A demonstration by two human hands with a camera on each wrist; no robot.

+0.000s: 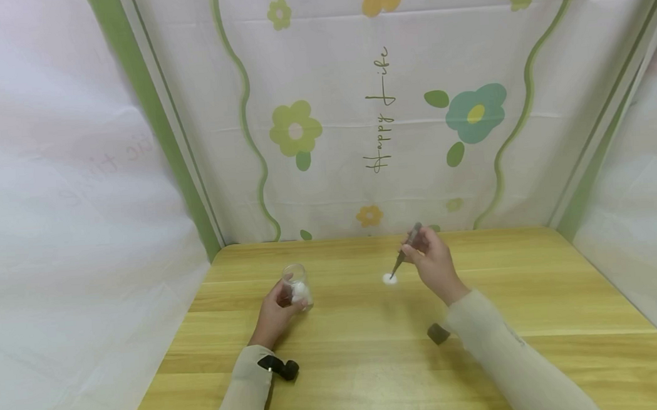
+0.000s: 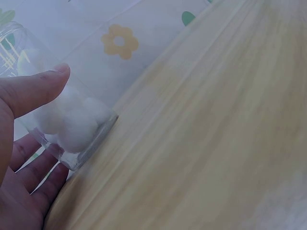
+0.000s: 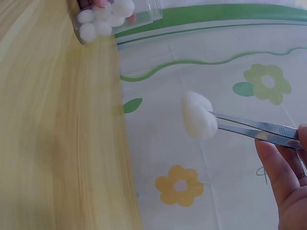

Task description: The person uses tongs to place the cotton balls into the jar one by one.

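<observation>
On the left of the table, my left hand [image 1: 277, 315] holds a clear glass jar [image 1: 294, 275] upright, thumb on one side and fingers on the other. Several white cotton balls [image 2: 76, 122] lie inside the jar, which rests on the table in the left wrist view. Between the thumb and fingers of my right hand [image 1: 435, 266] is a pair of metal tweezers [image 3: 259, 129], tips pointing down and to the left in the head view. The tips pinch one cotton ball [image 3: 198, 115], which appears held above the tabletop, to the right of the jar.
The light wooden table [image 1: 350, 367] ends at the back against a white curtain [image 1: 331, 60] printed with flowers. White fabric sides stand at left and right. Black wrist cameras, such as the left one [image 1: 282, 366], are strapped to both forearms.
</observation>
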